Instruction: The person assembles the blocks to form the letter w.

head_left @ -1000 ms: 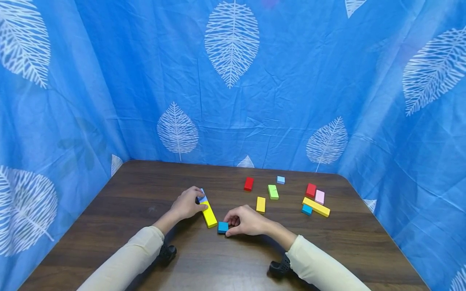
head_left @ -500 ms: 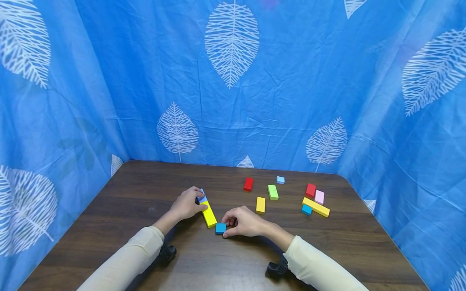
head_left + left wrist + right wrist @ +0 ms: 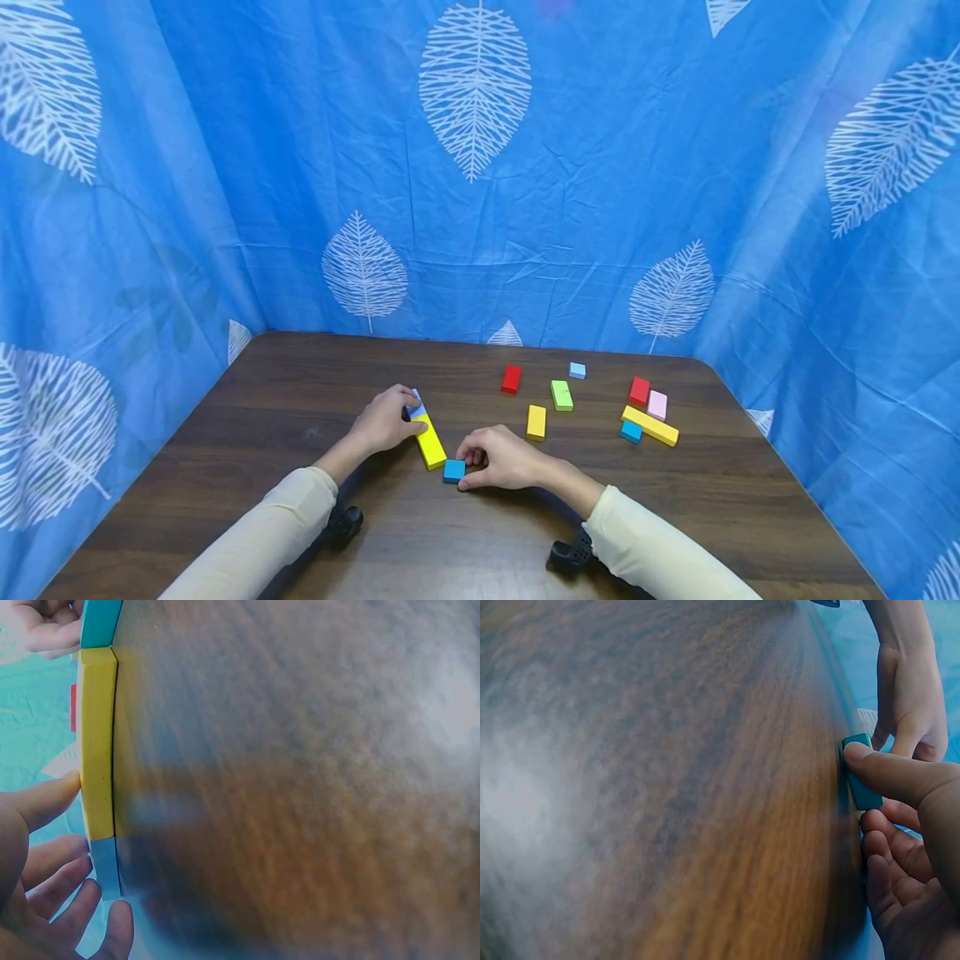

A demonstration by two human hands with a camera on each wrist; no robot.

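Fingers of the right hand pinch the teal block (butted against the yellow bar), while the left hand grips the light-blue block.

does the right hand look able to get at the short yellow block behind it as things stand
Probably yes. The short yellow block lies flat just beyond the right hand with bare table between them, but that hand now grips the blue square block.

Loose blocks right of hands.

bare table left, scattered blocks perhaps crowding right
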